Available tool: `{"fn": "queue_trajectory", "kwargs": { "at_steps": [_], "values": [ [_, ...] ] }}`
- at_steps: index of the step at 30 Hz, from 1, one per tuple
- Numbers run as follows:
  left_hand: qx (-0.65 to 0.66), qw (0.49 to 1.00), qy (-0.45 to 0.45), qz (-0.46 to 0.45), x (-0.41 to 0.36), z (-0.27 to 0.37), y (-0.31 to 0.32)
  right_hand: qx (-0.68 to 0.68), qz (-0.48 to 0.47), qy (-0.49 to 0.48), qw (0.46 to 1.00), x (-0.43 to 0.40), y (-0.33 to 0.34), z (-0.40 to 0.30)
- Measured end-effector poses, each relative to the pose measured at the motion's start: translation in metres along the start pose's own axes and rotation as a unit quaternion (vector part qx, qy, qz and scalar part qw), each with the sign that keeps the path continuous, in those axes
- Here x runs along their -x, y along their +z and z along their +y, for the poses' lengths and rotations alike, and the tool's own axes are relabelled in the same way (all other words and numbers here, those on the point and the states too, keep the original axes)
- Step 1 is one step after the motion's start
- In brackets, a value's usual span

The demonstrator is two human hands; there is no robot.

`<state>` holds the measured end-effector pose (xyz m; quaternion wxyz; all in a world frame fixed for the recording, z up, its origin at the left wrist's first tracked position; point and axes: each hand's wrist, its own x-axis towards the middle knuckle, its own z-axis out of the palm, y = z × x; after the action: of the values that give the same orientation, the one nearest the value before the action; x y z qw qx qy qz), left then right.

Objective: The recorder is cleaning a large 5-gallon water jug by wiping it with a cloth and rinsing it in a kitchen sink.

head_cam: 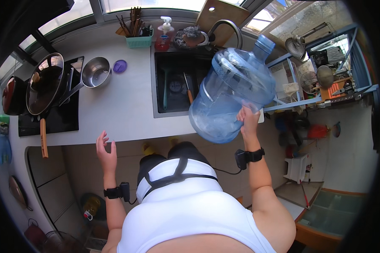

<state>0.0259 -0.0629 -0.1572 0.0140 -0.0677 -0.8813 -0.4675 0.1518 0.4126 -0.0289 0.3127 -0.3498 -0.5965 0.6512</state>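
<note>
My right hand (249, 118) grips a large, clear blue plastic water jug (231, 91) by its side handle. The jug is tilted, its neck towards the upper right, over the right part of the black sink (160, 82) and the counter's edge. Inside the sink lie a teal long-handled utensil (165, 91) and a knife with an orange handle (190, 95). My left hand (106, 154) holds nothing, its fingers apart, just off the counter's front edge. A steel saucepan (95, 72) and a purple lid (120, 66) rest on the counter farther back.
At the left, a lidded frying pan (46, 83) and a dark red pot (13, 95) stand at the black cooktop (63, 121). Behind the sink are a green chopstick basket (139, 41), a soap pump bottle (164, 34), a curved faucet (239, 31) and a cutting board (217, 19). A blue rack (294, 104) holds utensils.
</note>
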Motion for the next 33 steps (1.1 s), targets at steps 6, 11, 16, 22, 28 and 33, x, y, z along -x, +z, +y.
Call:
{"fn": "queue_trajectory", "kwargs": {
  "at_steps": [6, 11, 16, 22, 28, 33],
  "values": [
    [0.011, 1.000, 0.013, -0.006, -0.009, 0.008, 0.008, -0.084, 0.046, -0.082, 0.992, -0.027, -0.026, 0.015],
    [-0.003, 1.000, 0.010, -0.011, -0.007, 0.005, 0.017, -0.013, -0.020, -0.024, 0.999, -0.002, -0.016, 0.000],
    [0.002, 1.000, 0.024, -0.007, -0.012, 0.019, 0.023, -0.098, 0.065, -0.131, 0.984, -0.040, -0.038, 0.004],
    [-0.007, 1.000, 0.010, -0.013, -0.003, 0.004, 0.025, -0.045, 0.060, -0.060, 0.995, -0.015, -0.027, -0.020],
    [0.001, 1.000, 0.014, -0.011, -0.007, 0.009, 0.027, -0.112, 0.096, -0.106, 0.983, -0.041, -0.048, -0.009],
    [0.009, 1.000, 0.001, -0.010, -0.008, 0.008, 0.030, -0.037, 0.040, -0.047, 0.997, -0.005, -0.025, -0.018]
  ]
}}
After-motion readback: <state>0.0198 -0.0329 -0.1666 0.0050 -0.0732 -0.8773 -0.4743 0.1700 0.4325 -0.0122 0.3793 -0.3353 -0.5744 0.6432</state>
